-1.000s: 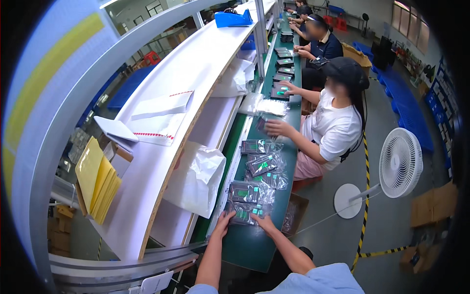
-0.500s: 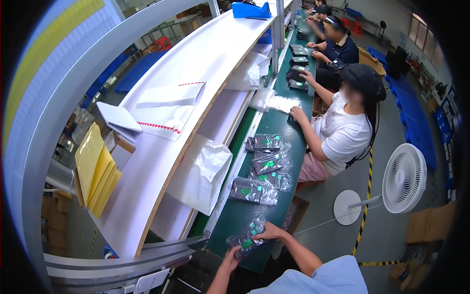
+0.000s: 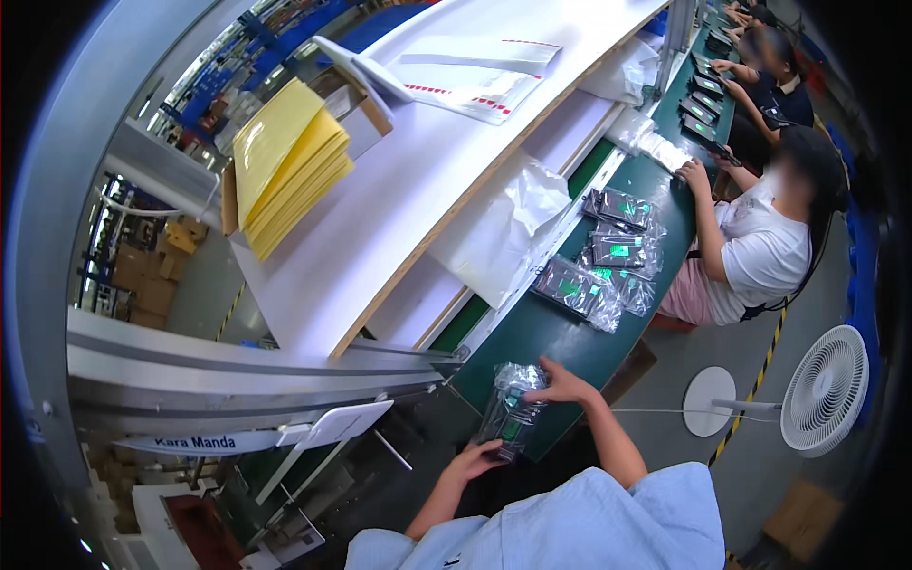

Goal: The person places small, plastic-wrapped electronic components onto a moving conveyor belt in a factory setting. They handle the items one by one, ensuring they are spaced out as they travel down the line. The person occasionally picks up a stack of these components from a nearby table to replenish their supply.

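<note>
We look down on a long green counter (image 3: 560, 337) that runs away from us, with a white shelf (image 3: 418, 161) curving above it on the left. On that shelf lies a stack of yellow envelopes (image 3: 285, 166), and a white plastic bag (image 3: 503, 228) hangs over its lower edge. Off to the right a white floor fan (image 3: 825, 389) stands on the floor. Beside the counter a seated person in a white shirt (image 3: 760, 256) reaches toward it, and further packets in clear bags (image 3: 598, 275) lie in a loose cluster near that person.

At the near end of the counter we hold a clear bagged packet (image 3: 510, 413) with a dark item inside. Our right hand (image 3: 562, 385) grips its upper end, fingers closed on the plastic. Our left hand (image 3: 470, 463) holds the lower end, fingers curled around the edge. The packet sits at the counter's near edge, between both hands.
</note>
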Action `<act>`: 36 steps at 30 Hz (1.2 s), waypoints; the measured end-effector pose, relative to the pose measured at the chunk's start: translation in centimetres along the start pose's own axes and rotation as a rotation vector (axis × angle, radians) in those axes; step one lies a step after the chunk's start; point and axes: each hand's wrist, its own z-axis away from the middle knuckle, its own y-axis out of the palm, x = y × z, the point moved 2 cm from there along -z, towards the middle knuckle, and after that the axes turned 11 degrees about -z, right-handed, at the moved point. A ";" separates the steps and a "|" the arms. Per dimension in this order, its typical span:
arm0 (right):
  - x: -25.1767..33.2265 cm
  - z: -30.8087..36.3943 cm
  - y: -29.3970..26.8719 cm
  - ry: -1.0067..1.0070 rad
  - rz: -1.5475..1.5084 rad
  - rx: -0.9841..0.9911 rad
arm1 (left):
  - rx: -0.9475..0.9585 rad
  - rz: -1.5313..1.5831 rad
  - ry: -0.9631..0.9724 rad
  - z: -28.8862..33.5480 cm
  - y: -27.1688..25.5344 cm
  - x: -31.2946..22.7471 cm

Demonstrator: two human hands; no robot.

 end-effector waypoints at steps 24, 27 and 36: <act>8.4 8.8 15.8 -0.266 0.144 0.036 | 0.170 -0.005 0.354 8.2 -7.6 3.0; 14.0 8.0 16.3 -0.281 -0.055 0.059 | 0.110 0.261 0.542 11.6 -5.9 4.7; 21.3 4.1 24.7 -0.454 0.232 0.322 | -0.080 0.775 0.812 24.1 -1.0 4.4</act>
